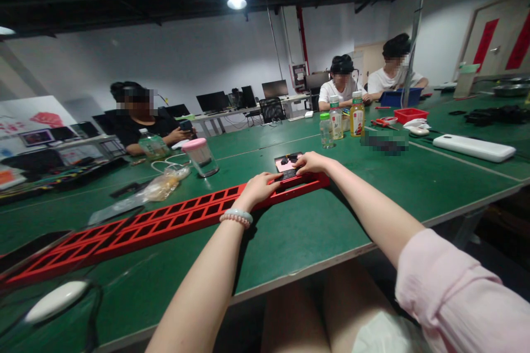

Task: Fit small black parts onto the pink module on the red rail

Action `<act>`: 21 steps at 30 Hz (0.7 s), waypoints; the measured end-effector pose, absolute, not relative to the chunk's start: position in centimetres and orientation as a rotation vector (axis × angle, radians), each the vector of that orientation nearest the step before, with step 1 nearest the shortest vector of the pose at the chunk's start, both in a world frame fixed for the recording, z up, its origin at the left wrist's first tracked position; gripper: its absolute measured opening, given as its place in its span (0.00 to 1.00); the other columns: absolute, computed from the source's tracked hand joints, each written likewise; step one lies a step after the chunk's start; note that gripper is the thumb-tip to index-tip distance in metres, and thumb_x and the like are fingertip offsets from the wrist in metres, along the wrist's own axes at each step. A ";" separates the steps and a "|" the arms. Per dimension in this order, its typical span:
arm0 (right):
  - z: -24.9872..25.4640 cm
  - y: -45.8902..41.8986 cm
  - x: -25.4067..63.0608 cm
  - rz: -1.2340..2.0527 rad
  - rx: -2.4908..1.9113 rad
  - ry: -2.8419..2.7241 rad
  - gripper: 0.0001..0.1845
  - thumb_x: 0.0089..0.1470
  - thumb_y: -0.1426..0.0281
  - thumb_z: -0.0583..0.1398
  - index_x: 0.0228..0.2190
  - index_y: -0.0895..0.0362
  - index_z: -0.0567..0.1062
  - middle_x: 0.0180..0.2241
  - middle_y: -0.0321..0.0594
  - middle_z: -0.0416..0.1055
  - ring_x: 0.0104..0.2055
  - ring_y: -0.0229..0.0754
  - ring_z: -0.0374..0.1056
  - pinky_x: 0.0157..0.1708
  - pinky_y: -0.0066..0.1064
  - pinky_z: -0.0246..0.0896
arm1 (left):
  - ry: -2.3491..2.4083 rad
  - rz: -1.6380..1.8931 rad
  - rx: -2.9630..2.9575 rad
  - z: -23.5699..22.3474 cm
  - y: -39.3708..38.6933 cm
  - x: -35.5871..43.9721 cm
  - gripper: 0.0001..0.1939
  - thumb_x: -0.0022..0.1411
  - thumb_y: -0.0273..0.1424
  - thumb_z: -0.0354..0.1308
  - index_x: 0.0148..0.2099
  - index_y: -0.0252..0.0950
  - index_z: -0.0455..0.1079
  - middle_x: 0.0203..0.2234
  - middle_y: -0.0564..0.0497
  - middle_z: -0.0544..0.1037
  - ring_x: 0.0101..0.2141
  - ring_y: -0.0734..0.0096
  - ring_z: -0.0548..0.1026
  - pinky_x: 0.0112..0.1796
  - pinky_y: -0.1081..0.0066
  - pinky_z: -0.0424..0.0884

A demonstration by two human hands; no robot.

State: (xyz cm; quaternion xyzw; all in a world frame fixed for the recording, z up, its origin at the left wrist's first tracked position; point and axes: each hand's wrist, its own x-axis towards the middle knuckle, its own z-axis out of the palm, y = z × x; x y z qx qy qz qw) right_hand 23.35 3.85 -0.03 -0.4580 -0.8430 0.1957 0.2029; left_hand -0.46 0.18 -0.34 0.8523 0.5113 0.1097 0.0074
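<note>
A long red slotted frame [174, 218] lies slantwise across the green table. Over its right end is a small dark rectangular device [285, 164] with a pinkish inner face and black pieces on it; its exact kind is too small to tell. My left hand [261, 188], with a bracelet at the wrist, has its fingers closed on the device's near left edge. From the right, my right hand [313, 164] grips the same device with bent fingers. The fingertips partly cover it, and the near part of the frame is hidden behind my left hand.
A pink-lidded glass jar [202, 157], plastic bags [159, 187] and a white mouse [57, 299] are on the left. Bottles [357, 115], a red tray [411, 116] and a white power bank [474, 148] stand right. Several people sit across the table.
</note>
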 end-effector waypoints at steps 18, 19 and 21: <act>-0.3 3.9 23.5 0.534 -1.285 -2.382 0.21 0.45 0.65 0.64 0.44 0.54 0.76 0.41 0.37 0.75 0.40 0.41 0.70 0.37 0.22 0.60 | 1.619 0.315 2.632 0.0 -0.1 -0.4 0.25 0.60 0.46 0.47 0.56 0.44 0.67 0.50 0.48 0.71 0.49 0.60 0.69 0.50 0.69 0.61; -0.3 3.9 23.4 0.543 -1.274 -2.359 0.22 0.45 0.66 0.64 0.44 0.54 0.76 0.41 0.37 0.75 0.41 0.40 0.70 0.38 0.22 0.60 | 1.624 0.315 2.625 0.0 -0.1 -0.4 0.25 0.60 0.46 0.47 0.56 0.44 0.67 0.50 0.48 0.71 0.49 0.60 0.69 0.50 0.69 0.61; -0.5 3.8 23.4 0.551 -1.252 -2.309 0.21 0.43 0.67 0.65 0.43 0.54 0.76 0.42 0.38 0.75 0.42 0.39 0.70 0.39 0.22 0.60 | 1.630 0.326 2.614 -0.1 -0.2 -0.4 0.25 0.60 0.46 0.46 0.56 0.44 0.67 0.50 0.49 0.71 0.49 0.60 0.69 0.50 0.69 0.61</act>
